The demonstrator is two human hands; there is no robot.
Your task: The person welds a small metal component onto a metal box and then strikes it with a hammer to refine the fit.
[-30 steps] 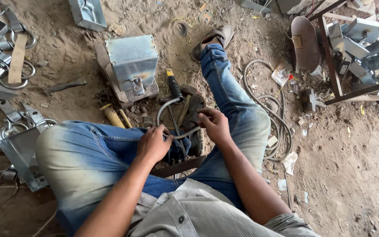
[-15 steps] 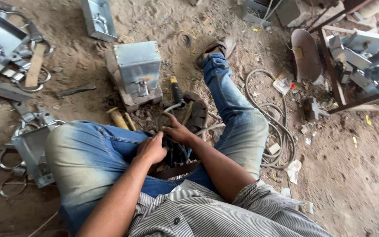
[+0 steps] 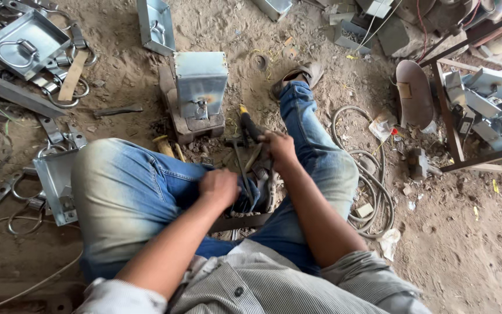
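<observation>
I log: right hand [image 3: 278,148] closed on hammer [image 3: 250,129] handle, below metal box [image 3: 200,87] | left hand [image 3: 219,187] fisted, contents unclear | hammer head-heavy, rigid; grip handle.

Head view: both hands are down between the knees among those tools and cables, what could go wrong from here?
Snagging: the right hand grips a black-handled tool amid tangled cable, and the coiled hose lies against the right leg, so a pull might drag it.
Cuts: the left hand rests close to thin metal rods; sharp-edged steel boxes stand right ahead.
Foot: the sandal leaves the foot exposed among scrap on the sandy ground.
</observation>
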